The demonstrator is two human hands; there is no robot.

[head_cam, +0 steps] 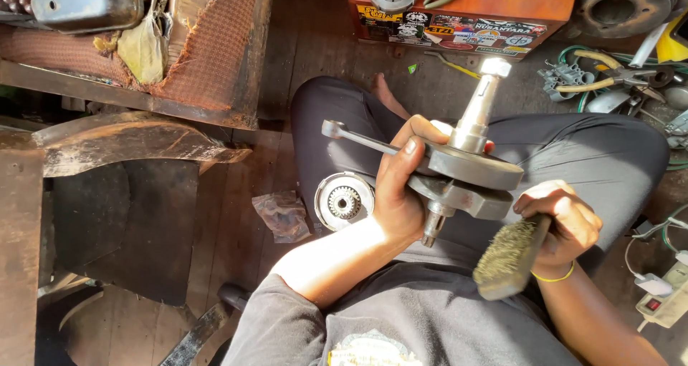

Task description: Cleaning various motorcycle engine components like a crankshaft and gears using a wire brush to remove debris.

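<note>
My left hand (398, 187) grips a grey steel crankshaft (469, 167) by its two round webs, above my lap. Its shaft points up and away, and its connecting rod (355, 137) sticks out to the left past my thumb. My right hand (562, 223) holds a wire brush (510, 255) by the handle, bristles turned toward the crankshaft and just below its lower web. I sit cross-legged in dark trousers and a grey shirt.
A round gear-and-clutch part (344, 201) lies on the wooden floor by my left knee, beside a crumpled plastic bag (284, 214). An orange sticker-covered box (459, 11) stands ahead. Pliers and tools (609, 76) lie at right, a power strip (663, 301) lower right, a worn seat (143, 44) upper left.
</note>
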